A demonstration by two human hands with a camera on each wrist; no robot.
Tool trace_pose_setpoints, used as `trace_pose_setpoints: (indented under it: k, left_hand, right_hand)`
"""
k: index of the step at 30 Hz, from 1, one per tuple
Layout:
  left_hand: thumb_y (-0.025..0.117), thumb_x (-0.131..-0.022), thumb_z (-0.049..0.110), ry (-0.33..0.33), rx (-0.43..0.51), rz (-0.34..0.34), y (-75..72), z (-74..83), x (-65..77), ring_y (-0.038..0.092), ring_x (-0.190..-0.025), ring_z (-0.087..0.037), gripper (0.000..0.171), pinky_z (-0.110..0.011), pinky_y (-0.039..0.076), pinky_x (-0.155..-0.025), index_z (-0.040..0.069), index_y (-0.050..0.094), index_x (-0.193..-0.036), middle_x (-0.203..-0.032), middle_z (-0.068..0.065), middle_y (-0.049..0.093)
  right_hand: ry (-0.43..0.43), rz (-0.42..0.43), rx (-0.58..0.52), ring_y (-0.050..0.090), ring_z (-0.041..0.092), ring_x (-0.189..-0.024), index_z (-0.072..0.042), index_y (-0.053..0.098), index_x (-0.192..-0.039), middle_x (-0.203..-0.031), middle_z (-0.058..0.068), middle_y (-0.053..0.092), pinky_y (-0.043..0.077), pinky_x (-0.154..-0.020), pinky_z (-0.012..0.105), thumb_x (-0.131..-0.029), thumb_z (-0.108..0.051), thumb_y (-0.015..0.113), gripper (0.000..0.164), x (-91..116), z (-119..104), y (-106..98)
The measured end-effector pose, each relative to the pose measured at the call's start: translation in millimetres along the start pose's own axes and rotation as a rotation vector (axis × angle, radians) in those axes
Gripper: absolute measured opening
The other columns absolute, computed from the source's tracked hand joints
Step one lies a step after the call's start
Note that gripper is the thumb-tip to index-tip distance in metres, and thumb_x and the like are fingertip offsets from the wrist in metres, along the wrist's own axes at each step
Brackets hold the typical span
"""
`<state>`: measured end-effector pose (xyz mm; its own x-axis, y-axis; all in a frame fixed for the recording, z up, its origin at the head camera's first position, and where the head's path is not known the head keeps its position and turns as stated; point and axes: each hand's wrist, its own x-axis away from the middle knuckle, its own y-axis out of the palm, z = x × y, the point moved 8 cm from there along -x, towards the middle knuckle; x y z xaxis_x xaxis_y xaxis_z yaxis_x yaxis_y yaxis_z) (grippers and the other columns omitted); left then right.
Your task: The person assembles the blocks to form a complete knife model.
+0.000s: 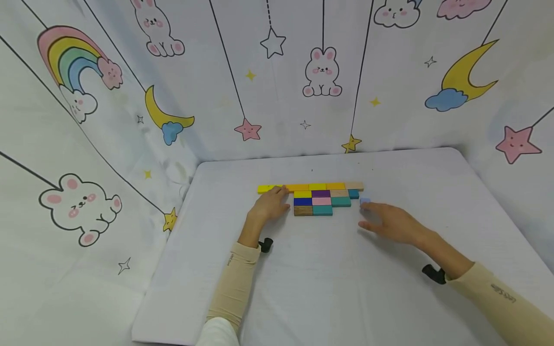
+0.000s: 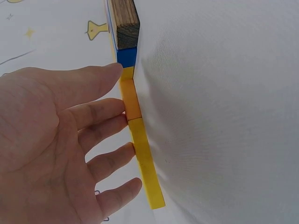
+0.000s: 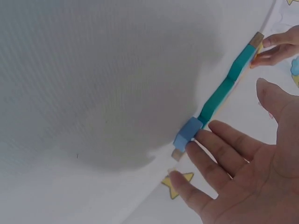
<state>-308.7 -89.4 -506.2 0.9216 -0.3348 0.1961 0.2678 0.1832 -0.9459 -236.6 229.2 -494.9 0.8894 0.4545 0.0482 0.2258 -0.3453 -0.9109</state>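
Note:
Flat coloured wooden blocks lie together on the white table. Along the back runs a row of yellow and orange blocks (image 1: 317,186) with a pale wooden one at its right end. In front, shorter stepped rows hold a pink block (image 1: 321,201), a dark blue block (image 1: 302,201), teal blocks (image 1: 341,202) and a brown wood block (image 2: 125,21). My left hand (image 1: 270,205) rests fingertips against the yellow block (image 2: 146,163) and its orange neighbour, fingers loosely extended. A light blue block (image 3: 188,133) sits at the fingertips of my right hand (image 1: 396,223), whose thumb is spread away.
White cloth (image 1: 298,288) covers the table. Behind it and at the sides hangs a curtain (image 1: 285,105) printed with bunnies, stars, moons and a rainbow. Each wrist carries a small black camera mount (image 1: 434,274).

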Motion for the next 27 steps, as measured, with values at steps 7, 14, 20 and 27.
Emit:
trace_pose_setpoints:
  k: [7,14,20,27]
  left_hand:
    - [0.060,-0.107,0.036,0.000,0.006,0.000,-0.9,0.9,0.3,0.036,-0.153,-0.027,0.060,-0.045,0.034,-0.124,0.015,0.043,-0.160,-0.169,-0.006,0.033]
    - [0.060,-0.107,0.037,0.002,-0.006,0.002,-0.7,0.8,-0.4,0.036,-0.153,-0.028,0.061,-0.045,0.033,-0.124,0.014,0.042,-0.160,-0.169,-0.007,0.034]
    - [0.060,-0.107,0.036,-0.007,0.001,0.004,-1.5,0.9,0.5,0.035,-0.153,-0.028,0.060,-0.046,0.034,-0.124,0.014,0.043,-0.160,-0.169,-0.006,0.033]
    - [0.060,-0.107,0.036,-0.006,-0.006,0.001,-1.9,2.1,1.8,0.036,-0.153,-0.028,0.061,-0.046,0.034,-0.124,0.014,0.042,-0.161,-0.169,-0.007,0.033]
  right_hand:
    - [-0.031,0.008,0.013,0.050,0.042,-0.142,-0.004,0.053,-0.151,-0.153,0.020,0.054,0.044,-0.113,0.061,-0.100,-0.050,0.068,0.071,4.3,-8.1,4.0]
    - [-0.058,0.015,0.010,0.051,0.041,-0.141,-0.004,0.054,-0.151,-0.152,0.019,0.055,0.045,-0.112,0.060,-0.100,-0.052,0.068,0.071,7.7,-17.6,6.8]
    - [-0.093,0.024,0.010,0.053,0.041,-0.139,-0.005,0.055,-0.150,-0.151,0.019,0.056,0.046,-0.111,0.060,-0.100,-0.047,0.069,0.067,10.8,-30.1,7.5]
    - [-0.101,0.021,0.016,0.052,0.041,-0.140,-0.005,0.055,-0.150,-0.151,0.018,0.057,0.045,-0.111,0.061,-0.100,-0.045,0.070,0.066,12.5,-37.2,11.6]
